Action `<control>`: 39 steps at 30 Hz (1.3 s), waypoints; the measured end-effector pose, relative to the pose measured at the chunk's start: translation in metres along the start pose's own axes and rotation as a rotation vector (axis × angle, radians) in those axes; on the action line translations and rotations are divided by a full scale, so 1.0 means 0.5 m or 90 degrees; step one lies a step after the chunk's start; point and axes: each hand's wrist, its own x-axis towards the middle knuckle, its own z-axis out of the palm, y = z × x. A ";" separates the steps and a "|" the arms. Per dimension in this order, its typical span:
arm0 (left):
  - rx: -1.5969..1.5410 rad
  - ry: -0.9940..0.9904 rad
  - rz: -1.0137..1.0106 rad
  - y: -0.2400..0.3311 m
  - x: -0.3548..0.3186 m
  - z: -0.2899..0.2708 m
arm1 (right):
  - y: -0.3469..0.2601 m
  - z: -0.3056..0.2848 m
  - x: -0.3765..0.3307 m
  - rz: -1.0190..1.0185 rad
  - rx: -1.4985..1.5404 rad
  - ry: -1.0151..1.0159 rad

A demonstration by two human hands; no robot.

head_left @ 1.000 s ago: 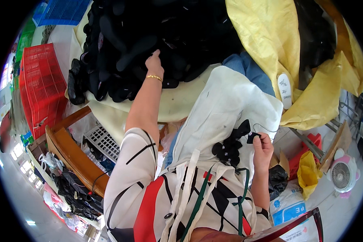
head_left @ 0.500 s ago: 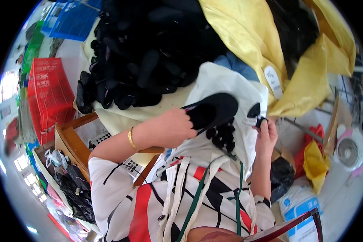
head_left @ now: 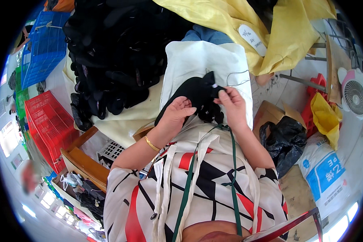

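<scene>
Over the white cloth (head_left: 207,54) on my lap, my left hand (head_left: 176,116) holds a black fabric shoe (head_left: 188,89), its fingers curled at the near edge. My right hand (head_left: 232,105) pinches a small black bow (head_left: 212,84) with a shiny centre against one end of the shoe. Whether the bow is fastened there I cannot tell. Just below the shoe, partly covered by it, lies a clump of more small black pieces (head_left: 209,113) on the cloth.
A big heap of black shoes (head_left: 113,56) fills the far left. Beyond the cloth hangs yellow sheeting (head_left: 213,20). Red (head_left: 48,125) and blue crates (head_left: 46,44) stand left, beside a wooden drawer (head_left: 84,161). On the right are a black bag (head_left: 284,141) and a fan (head_left: 355,92).
My left hand has lowered and turned the shoe toward my right hand. My right hand has moved left, bringing the bow to the shoe. The head view has shifted.
</scene>
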 end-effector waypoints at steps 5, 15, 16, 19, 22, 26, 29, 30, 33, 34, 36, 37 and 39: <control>0.051 0.061 0.077 0.001 -0.001 0.056 | 0.057 0.040 -0.024 -0.134 -0.357 -0.201; 0.019 0.229 -0.004 -0.006 0.013 0.040 | 0.001 0.037 -0.017 0.033 -0.302 -0.190; 0.014 0.227 -0.018 -0.006 0.014 0.036 | -0.014 0.044 -0.018 0.053 -0.316 -0.188; -0.001 0.227 -0.004 0.008 0.008 0.063 | -0.022 0.051 -0.017 0.078 -0.356 -0.185; -0.007 0.228 -0.006 0.012 0.012 0.067 | -0.003 0.046 -0.010 0.021 -0.386 -0.184; -0.006 0.232 0.000 0.009 0.016 0.062 | 0.004 0.045 -0.007 -0.044 -0.394 -0.183; -0.006 0.236 -0.006 0.014 0.013 0.068 | 0.005 0.042 -0.005 -0.033 -0.394 -0.189; -0.008 0.237 -0.009 0.015 0.012 0.070 | 0.005 0.041 -0.003 -0.024 -0.396 -0.193; -0.014 0.236 -0.004 0.018 0.011 0.075 | -0.002 0.041 -0.002 -0.008 -0.385 -0.201; -0.015 0.235 0.000 0.018 0.011 0.076 | -0.002 0.040 0.000 -0.006 -0.392 -0.205; -0.011 0.244 -0.004 0.016 0.012 0.073 | -0.002 0.039 0.002 -0.001 -0.408 -0.210; -0.009 0.248 -0.007 0.015 0.013 0.072 | -0.006 0.040 0.004 0.026 -0.396 -0.212; -0.006 0.245 -0.013 0.016 0.012 0.073 | -0.016 0.044 0.007 0.079 -0.373 -0.216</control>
